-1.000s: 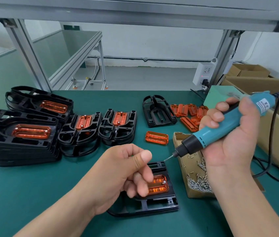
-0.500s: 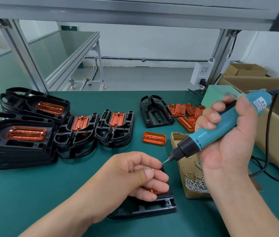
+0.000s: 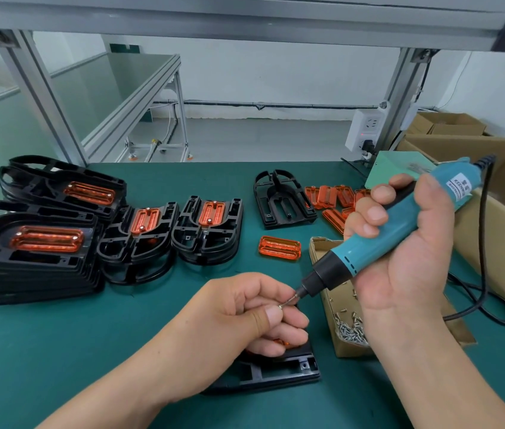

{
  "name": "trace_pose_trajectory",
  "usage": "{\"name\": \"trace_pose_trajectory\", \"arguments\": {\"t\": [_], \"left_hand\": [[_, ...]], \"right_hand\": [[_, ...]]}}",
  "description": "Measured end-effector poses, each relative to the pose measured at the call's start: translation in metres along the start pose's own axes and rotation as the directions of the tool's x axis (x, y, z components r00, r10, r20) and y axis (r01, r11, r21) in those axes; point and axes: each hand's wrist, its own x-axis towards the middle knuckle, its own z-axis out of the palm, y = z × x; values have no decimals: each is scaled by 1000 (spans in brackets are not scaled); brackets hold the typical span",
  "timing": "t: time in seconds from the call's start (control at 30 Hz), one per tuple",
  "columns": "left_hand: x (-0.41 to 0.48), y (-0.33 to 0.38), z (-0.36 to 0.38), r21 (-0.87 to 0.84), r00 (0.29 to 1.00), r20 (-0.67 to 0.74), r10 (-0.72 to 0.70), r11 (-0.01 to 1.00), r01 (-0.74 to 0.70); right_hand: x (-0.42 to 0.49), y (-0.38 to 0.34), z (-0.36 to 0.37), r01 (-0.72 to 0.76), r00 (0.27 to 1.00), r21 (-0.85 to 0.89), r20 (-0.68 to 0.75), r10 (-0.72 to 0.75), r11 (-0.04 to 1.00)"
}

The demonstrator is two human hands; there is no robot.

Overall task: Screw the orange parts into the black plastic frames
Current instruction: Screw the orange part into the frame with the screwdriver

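The black plastic frame (image 3: 279,370) lies flat on the near side of the green bench (image 3: 121,320), mostly covered by the left hand (image 3: 245,314); only a sliver of its translucent orange part (image 3: 281,344) shows under the curled fingers; thumb and forefinger pinch a small silver screw (image 3: 280,305) just above the frame; the bit of the teal electric screwdriver (image 3: 390,230) meets that screw, the tool slanting down to the left; the right hand (image 3: 406,252) wraps its fingers round the tool's body; just right of the frame stands a small open cardboard box (image 3: 348,348) holding loose screws; beyond it lie a single orange part (image 3: 279,249), a pile of orange parts (image 3: 331,196) and an empty black frame (image 3: 282,205); stacks of assembled frames (image 3: 43,249) fill the bench's left side.
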Motion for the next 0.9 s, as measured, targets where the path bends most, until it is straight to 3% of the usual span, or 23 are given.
{"name": "trace_pose_trajectory", "arguments": {"t": [0.47,0.7,0.9], "left_hand": [[2,-5,-2,5,999,-24,26,1000,-25],[1,-8,-1,208,977,-155,143,972,-109],[-1,-6,0,379,978,-104,182,916,-130]], "right_hand": [[0,1,0,1,1000,-28,9,-1,1000],[-4,9,5,29,1000,-61,9,-29,998],[-5,11,4,16,1000,-36,2,-16,999]]}}
